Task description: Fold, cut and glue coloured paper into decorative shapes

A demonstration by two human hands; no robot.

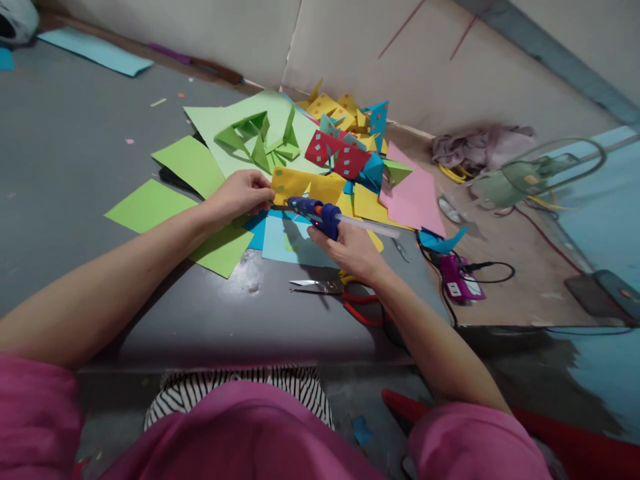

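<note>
Plainly, the grey table (80, 133) is largest, with green sheets (150, 207) lying on it. Next comes a yellow card (293, 185), its left end pinched by the left hand (245, 190). Just in front (nozzle pointing left), a blue glue gun (330, 217) sits gripped in the right hand (353, 250). Red-handled scissors (327, 287) lie nearer the table's edge; a translucent glue stick (370, 225) juts from the gun's back.

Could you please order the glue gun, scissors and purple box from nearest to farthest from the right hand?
1. Glue gun, in the right hand.
2. Scissors, just below it in the head view.
3. Purple box, off to its right.
</note>
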